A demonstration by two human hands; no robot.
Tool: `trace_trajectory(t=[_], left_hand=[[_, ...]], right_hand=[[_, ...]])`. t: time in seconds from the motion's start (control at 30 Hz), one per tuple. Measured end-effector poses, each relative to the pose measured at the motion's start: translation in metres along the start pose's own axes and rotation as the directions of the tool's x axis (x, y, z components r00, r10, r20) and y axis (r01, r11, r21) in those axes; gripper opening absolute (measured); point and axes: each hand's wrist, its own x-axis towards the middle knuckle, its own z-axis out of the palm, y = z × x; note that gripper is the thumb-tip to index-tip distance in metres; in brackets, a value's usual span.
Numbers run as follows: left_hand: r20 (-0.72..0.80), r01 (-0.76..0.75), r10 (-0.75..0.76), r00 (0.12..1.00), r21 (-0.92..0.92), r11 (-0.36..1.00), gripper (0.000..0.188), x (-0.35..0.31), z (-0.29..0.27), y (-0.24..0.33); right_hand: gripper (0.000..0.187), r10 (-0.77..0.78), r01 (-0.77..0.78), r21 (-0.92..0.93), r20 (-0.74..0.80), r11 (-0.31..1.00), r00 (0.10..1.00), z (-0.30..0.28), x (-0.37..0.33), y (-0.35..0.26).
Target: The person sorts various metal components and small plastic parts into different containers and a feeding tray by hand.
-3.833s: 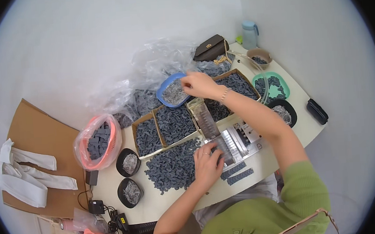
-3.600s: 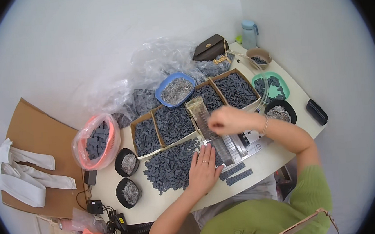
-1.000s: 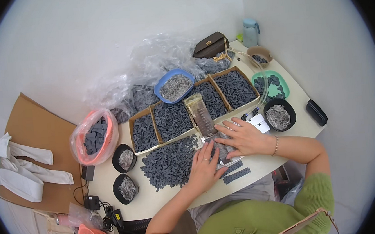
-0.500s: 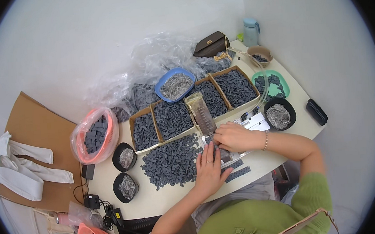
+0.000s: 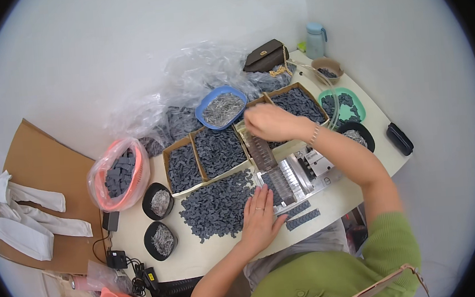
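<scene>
My left hand [image 5: 260, 216] lies with its fingers stretched out along the left edge of a metal fixture [image 5: 318, 167] with slots and a row of bars. My right hand [image 5: 272, 123] is over the far, upper end of a clear slotted plastic chute [image 5: 263, 156], which leads down to the fixture. Its fingers are curled down at the chute, hiding whatever they hold. Beside my left hand spreads a heap of small dark grey plastic pieces [image 5: 214, 206]. Two strips of joined grey pieces [image 5: 303, 219] lie in front of the fixture.
A divided cardboard box [image 5: 182, 189] of grey pieces stands behind, with a blue bowl [image 5: 199, 108] of metal pins on it. Black bowls [image 5: 147, 208] of pins flank the work. A green tray [image 5: 362, 105], a black case [image 5: 400, 139] and a pink basket [image 5: 139, 181] stand around.
My right hand has moved from the middle of the fixture up and away to the chute's upper end, uncovering the fixture's bars. My left hand stays by the fixture's left edge.
</scene>
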Motion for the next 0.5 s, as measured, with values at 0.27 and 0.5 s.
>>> trace_trajectory(t=[0.27, 0.5], left_hand=[[-0.021, -0.098, 0.105, 0.994, 0.217, 0.971, 0.061, 0.011, 0.003, 0.006], [-0.06, -0.066, 0.082, 0.995, 0.231, 0.971, 0.061, 0.017, 0.007, 0.011]], right_hand=[[0.019, 0.056, -0.069, -0.023, -0.367, 0.997, 0.928, 0.028, 0.022, 0.021], [0.025, 0.117, -0.121, 0.001, -0.266, 0.993, 0.957, 0.023, -0.007, 0.005]])
